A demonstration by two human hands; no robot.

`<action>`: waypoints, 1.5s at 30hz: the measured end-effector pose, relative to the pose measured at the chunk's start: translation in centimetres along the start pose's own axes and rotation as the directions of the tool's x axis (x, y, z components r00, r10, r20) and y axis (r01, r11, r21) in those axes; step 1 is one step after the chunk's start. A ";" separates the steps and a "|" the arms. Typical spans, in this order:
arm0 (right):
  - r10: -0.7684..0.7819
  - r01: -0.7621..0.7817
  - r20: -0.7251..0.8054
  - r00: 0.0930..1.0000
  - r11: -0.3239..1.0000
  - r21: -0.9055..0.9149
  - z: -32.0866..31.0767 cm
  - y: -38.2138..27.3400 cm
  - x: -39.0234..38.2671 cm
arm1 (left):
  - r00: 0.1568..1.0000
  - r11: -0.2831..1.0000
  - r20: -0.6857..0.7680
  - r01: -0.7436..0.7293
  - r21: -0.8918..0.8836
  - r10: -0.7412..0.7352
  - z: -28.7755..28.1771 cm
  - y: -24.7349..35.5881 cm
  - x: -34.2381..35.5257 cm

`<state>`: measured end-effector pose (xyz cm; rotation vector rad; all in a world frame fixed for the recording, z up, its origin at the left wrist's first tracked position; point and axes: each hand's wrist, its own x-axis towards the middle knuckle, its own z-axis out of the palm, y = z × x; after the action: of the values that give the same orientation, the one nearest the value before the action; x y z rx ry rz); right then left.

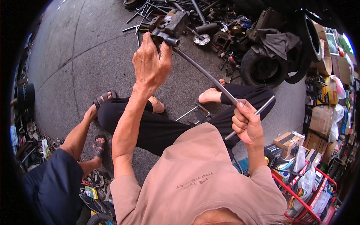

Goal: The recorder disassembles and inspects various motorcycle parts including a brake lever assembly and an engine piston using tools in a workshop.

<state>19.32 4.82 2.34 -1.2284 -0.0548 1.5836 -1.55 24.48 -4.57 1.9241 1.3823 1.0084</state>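
Note:
My right hand [246,123] is closed around the crossbar of a long steel T-handle wrench [206,73]. The wrench's shaft runs up and to the left. Its far end meets a short black metal cylinder [171,41] on a dark, greasy metal part [161,32]. My left hand [152,62] pinches this part between thumb and fingers; the fingertips are partly hidden behind it. Against the part's far side stands a blocky dark metal piece [177,23]. I cannot tell whether the two are joined.
Long metal rods [150,13] and greasy machine parts are heaped at the far side, beside a tyre [264,67]. Another person's legs [77,131] are close on my left. A red-framed basket [311,202] and cardboard boxes [321,120] stand on my right. A bent metal rod [187,113] lies between my legs.

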 end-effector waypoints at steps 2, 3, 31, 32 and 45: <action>-0.061 0.059 -0.036 0.997 0.996 -0.073 0.6 0.5 -0.2 | 0.995 0.993 -0.045 -0.088 0.076 0.091 0.3 -0.5 0.1; -0.127 0.116 -0.065 0.990 0.983 -0.145 0.9 0.7 -0.3 | 0.992 0.990 -0.050 -0.112 0.087 0.116 0.3 -0.8 0.1; -0.242 0.275 0.131 0.961 0.815 -0.510 -1.6 -1.7 -0.1 | 0.914 0.973 0.344 0.171 0.154 -0.215 3.0 -1.8 -1.6; -0.215 0.245 0.118 0.969 0.863 -0.442 -1.7 -1.7 0.0 | 0.913 0.977 0.357 0.154 0.150 -0.199 3.1 -2.1 -1.4; -0.202 0.199 0.026 0.979 0.920 -0.336 -0.6 -2.3 0.4 | 0.848 0.913 0.338 0.384 0.138 -0.408 3.8 -2.4 0.0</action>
<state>21.37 5.76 3.20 -1.4440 -0.4502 1.4244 0.38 25.16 -8.58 1.6594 1.5166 0.3902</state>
